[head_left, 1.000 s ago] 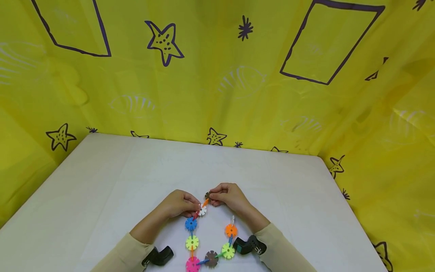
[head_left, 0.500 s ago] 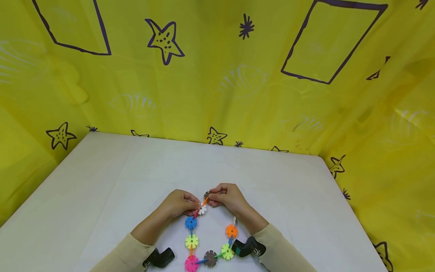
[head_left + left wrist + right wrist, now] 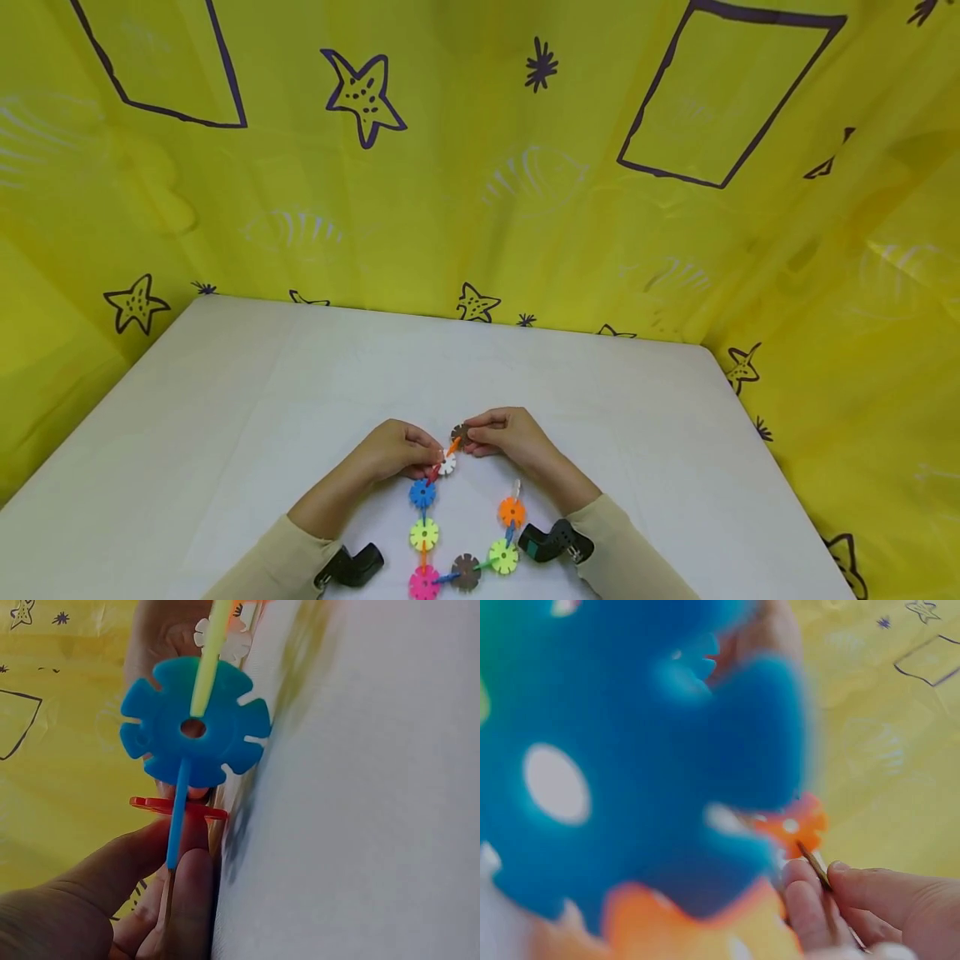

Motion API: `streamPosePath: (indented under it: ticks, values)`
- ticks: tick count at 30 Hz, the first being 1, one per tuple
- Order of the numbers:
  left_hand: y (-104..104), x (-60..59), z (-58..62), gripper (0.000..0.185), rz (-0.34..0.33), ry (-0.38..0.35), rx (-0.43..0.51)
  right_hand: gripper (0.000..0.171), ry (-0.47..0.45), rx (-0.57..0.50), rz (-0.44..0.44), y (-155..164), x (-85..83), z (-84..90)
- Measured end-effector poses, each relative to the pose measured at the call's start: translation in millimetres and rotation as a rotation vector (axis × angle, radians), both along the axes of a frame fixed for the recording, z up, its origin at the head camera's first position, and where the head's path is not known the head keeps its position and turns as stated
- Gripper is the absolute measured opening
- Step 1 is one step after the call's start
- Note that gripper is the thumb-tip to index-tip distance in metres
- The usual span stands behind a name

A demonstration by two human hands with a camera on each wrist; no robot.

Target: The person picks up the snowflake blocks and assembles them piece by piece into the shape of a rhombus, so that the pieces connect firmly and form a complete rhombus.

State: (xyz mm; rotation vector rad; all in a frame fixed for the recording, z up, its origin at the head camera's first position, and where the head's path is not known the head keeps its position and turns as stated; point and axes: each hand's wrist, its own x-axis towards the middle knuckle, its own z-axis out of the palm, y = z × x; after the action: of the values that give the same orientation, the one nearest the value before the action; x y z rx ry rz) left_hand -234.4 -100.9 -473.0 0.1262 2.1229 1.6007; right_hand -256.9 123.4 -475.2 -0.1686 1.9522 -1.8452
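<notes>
A chain of notched plastic discs, set flat and edge-on in turn, curves over the table in the head view. My left hand (image 3: 401,450) pinches the white disc (image 3: 447,463) beside a red one (image 3: 432,475). At the far end, the right hand (image 3: 510,437) grips the brown disc (image 3: 459,433) by its edge between thumb and fingers; an orange disc (image 3: 453,447) joins it to the white one. In the left wrist view a blue disc (image 3: 225,750) stands in front of the fingers. A large blurred blue disc (image 3: 645,750) hides much of the right wrist view.
Down the chain lie a blue disc (image 3: 422,493), a yellow one (image 3: 424,535), a pink one (image 3: 424,583) and a second brown one (image 3: 466,572). The other end has an orange disc (image 3: 512,512) near the right wrist. A yellow curtain (image 3: 450,167) surrounds the white table (image 3: 360,358).
The right hand has shifted very slightly to the right, and more of the brown disc shows beyond its fingertips. The left hand keeps its hold on the white disc.
</notes>
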Motion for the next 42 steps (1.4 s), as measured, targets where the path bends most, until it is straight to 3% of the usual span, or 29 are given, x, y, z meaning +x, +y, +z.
streamPosePath:
  ticks: [10, 21, 28, 42]
  values:
    - [-2, 0.0, -0.6, 0.018, -0.028, 0.011, -0.003, 0.033, -0.016, 0.072, -0.031, 37, 12.2, 4.3]
    - [-1, 0.4, -0.1, 0.018, -0.031, 0.002, 0.003, 0.032, -0.099, 0.157, 0.098, 81, 47.0, 11.4]
    - [-1, -0.1, -1.8, 0.020, -0.027, -0.009, 0.034, 0.027, -0.111, 0.184, 0.155, 79, 56.3, 14.6]
    - [-2, 0.2, -1.7, 0.021, -0.030, -0.011, 0.060, 0.020, -0.120, 0.233, 0.163, 71, 63.6, 16.2]
